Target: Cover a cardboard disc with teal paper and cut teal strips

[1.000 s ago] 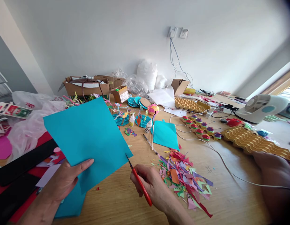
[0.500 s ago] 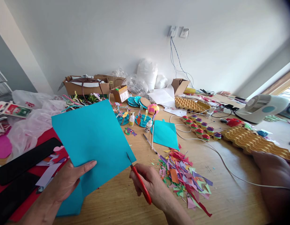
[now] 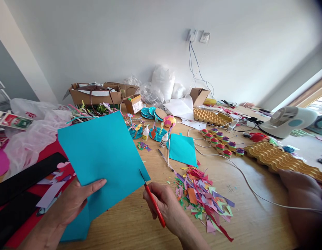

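A large turquoise sheet [image 3: 106, 149] is raised over the table, its lower left edge pinched by my left hand [image 3: 77, 198], thumb on top. My right hand [image 3: 162, 203] is closed round the red handles of a pair of scissors [image 3: 154, 205]. The scissor blades meet the sheet near its right corner, and one dark blade shows over the paper. More turquoise paper [image 3: 77, 225] lies beneath my left hand. To the right of my right hand spreads a heap of coloured paper scraps [image 3: 199, 198].
Glue bottles [image 3: 164, 139], a pen [image 3: 165, 159] and another turquoise sheet [image 3: 182, 149] lie ahead. Egg cartons [image 3: 280, 158], painted carton cups [image 3: 227, 153], a cable and a fan [image 3: 288, 121] are at the right. Another person's arm [image 3: 301, 194] rests there.
The view has shifted very slightly. Both hands, the sheet and the scissors stay in nearly the same places.
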Available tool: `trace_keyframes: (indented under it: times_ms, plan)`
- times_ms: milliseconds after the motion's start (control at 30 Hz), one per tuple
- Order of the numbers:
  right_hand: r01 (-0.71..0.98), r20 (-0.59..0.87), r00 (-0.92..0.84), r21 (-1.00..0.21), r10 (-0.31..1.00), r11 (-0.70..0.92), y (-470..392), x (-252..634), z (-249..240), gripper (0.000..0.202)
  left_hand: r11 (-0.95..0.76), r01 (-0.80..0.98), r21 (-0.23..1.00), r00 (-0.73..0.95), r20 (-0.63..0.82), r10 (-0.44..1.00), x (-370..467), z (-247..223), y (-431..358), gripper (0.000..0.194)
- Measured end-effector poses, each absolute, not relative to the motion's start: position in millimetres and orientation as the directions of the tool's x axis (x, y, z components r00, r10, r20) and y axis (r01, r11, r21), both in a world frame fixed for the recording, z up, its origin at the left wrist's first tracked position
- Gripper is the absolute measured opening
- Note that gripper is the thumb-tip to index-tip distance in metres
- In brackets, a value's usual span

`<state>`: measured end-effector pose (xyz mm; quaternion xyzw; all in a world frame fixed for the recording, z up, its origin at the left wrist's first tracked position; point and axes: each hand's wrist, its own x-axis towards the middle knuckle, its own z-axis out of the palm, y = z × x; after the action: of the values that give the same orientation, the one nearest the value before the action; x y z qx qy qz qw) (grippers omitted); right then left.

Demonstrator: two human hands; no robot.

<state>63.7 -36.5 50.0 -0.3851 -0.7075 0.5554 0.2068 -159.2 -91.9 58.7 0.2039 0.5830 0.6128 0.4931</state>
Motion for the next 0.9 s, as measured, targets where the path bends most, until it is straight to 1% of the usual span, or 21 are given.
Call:
trace_keyframes:
  times_ms: [167, 300, 367, 467, 533, 600, 767, 900]
  plan:
    - [0.387, -0.125, -0.587, -0.911, 0.800, 0.141, -35, 63, 49, 0.033, 0.176, -0.387, 0.905, -0.434, -0.348, 0.831, -160, 59, -91, 0.075]
    - [0.403, -0.136, -0.578, -0.905, 0.804, 0.137, -35, 63, 47, 0.032, 0.189, -0.369, 0.910, -0.433, -0.349, 0.831, -160, 58, -91, 0.072]
    - [0.386, -0.145, -0.586, -0.915, 0.798, 0.117, -36, 63, 47, 0.029, 0.179, -0.374, 0.910, -0.442, -0.345, 0.828, -159, 58, -92, 0.072]
    - [0.319, -0.169, -0.610, -0.947, 0.774, 0.045, -37, 62, 48, 0.025, 0.171, -0.424, 0.889, -0.438, -0.366, 0.821, -155, 61, -93, 0.077]
    - [0.278, -0.189, -0.620, -0.961, 0.761, -0.012, -38, 62, 49, 0.022, 0.180, -0.452, 0.873, -0.422, -0.388, 0.820, -152, 65, -94, 0.081]
    - [0.252, -0.195, -0.622, -0.967, 0.759, -0.042, -38, 62, 49, 0.021, 0.204, -0.449, 0.870, -0.405, -0.402, 0.821, -149, 68, -94, 0.079]
    - [0.199, -0.176, -0.644, -0.978, 0.744, -0.059, -38, 64, 48, 0.026, 0.230, -0.415, 0.880, -0.364, -0.392, 0.845, -146, 72, -95, 0.069]
    - [0.220, -0.182, -0.640, -0.974, 0.747, -0.049, -38, 64, 48, 0.034, 0.244, -0.435, 0.867, -0.329, -0.405, 0.853, -148, 71, -95, 0.070]
